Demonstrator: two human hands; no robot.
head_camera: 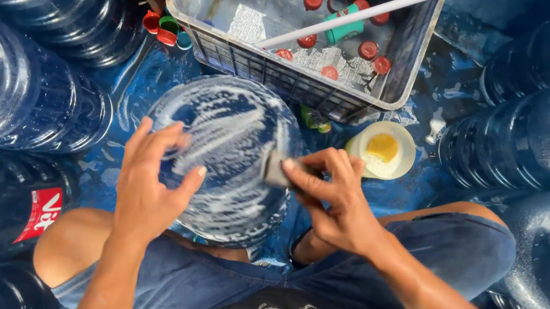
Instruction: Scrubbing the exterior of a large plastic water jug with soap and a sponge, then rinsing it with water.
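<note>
From up here I look straight down at a grey plastic crate [401, 58] with a slotted lower wall; inside it lie a scatter of round red bottle caps [368, 49], a short green cylinder [343, 29] and shallow, foamy water over its scuffed floor, and a long white pipe [360, 15] slants across its rim. Just outside the crate's left corner sit a few more loose caps [167, 28], red and green. Beside the crate's near right corner stands a small round cream tub [381, 151] with yellow paste in it. Between my knees is the big blue water jug [221, 158], translucent, rounded and ribbed, lying with its broad end toward me and streaked all over with white soap foam. My left hand [151, 181] rests on its left side, fingers spread and curved against the slick surface, steadying rather than clenching. My right hand [333, 194] pinches a small grey scrubbing pad [276, 170] between thumb and fingertips, pressed to the jug's right edge. Around me lie more of the same large blue jugs [11, 88], glossy and wet, packed close on both sides; one at lower left carries a red label [39, 213]. The floor [449, 92] under everything is wet blue sheeting with foam flecks.
</note>
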